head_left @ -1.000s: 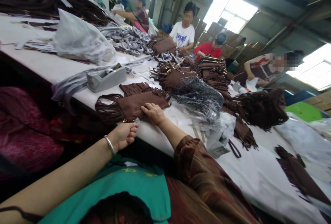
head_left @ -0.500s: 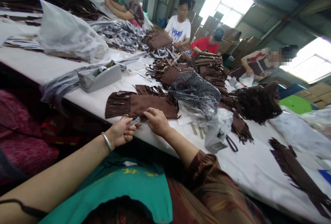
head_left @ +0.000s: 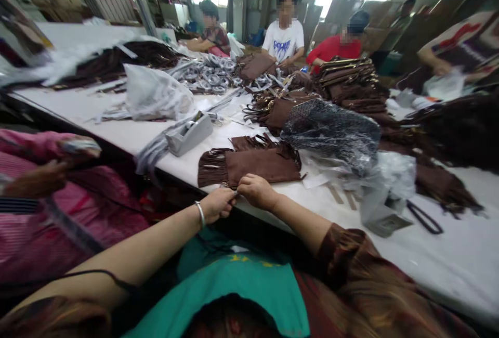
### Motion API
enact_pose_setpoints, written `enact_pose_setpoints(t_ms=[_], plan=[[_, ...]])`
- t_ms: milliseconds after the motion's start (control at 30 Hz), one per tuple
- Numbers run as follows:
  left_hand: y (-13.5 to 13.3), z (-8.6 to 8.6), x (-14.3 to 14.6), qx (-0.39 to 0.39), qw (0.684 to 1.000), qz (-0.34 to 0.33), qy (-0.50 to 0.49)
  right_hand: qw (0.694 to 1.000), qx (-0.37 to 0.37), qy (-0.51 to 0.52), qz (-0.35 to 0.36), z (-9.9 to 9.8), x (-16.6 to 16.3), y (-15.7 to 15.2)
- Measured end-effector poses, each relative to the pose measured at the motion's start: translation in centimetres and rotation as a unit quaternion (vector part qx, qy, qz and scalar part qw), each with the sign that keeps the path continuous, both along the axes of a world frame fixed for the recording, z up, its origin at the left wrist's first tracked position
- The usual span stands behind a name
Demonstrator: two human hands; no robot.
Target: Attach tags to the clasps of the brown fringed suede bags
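On the table (head_left: 429, 255) at frame centre, a limp bag (head_left: 253, 165) (light, fringed) is pinched at its near edge by the left hand (head_left: 216, 205) and right hand (head_left: 255, 192).

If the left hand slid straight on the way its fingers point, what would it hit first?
Probably the right hand, which nearly touches the left hand; just beyond lies the brown fringed bag.

On the white counter (head_left: 429, 255), near edge: brown fringed suede piece (head_left: 249, 166). Grey tape dispenser (head_left: 189, 134) to its left; speckled plastic-wrapped bundle (head_left: 331, 132) behind-right.
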State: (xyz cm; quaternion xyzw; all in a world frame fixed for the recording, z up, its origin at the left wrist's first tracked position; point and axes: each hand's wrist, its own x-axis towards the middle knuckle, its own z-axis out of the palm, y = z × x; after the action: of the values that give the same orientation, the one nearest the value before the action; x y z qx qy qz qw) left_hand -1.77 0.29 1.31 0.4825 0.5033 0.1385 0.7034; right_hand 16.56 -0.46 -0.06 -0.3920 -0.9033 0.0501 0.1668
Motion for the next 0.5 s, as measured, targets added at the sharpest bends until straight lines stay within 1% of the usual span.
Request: enact_pose_setpoints(t_ms=[67, 133, 233, 300, 400, 500], plan=[[-0.2, 0.1, -0.1, 0.063, 0.996, -0.038, 0.052, 1.0, -0.01, 0.012, -0.009, 0.1, -0.2, -0.2], [-0.2, 0.0, -0.1, 0.144, 0.982, -0.072, 0.1, 0.999, -0.023, 0.011, -0.024, 0.3, -0.3, -0.3], [-0.3, -0.4, 0.2, 0.285, 0.942, -0.102, 0.144, 0.998, -0.04, -0.01, -0.036, 0.8, -0.3, -0.2], [-0.3, -0.9, 0.4, 0.362, 0.912, -0.112, 0.154, 0.997, -0.054, -0.032, -0.04, 1.2, -0.1, 0.0], [-0.6, -1.8, 0.7, 0.428, 0.88, -0.12, 0.165, 0.996, -0.08, -0.026, -0.039, 1.5, 0.2, 0.3], [-1.0, -2.6, 0.8, 0.463, 0.857, -0.125, 0.188, 0.995, -0.099, 0.007, -0.022, 1.3, 0.6, 0.5]])
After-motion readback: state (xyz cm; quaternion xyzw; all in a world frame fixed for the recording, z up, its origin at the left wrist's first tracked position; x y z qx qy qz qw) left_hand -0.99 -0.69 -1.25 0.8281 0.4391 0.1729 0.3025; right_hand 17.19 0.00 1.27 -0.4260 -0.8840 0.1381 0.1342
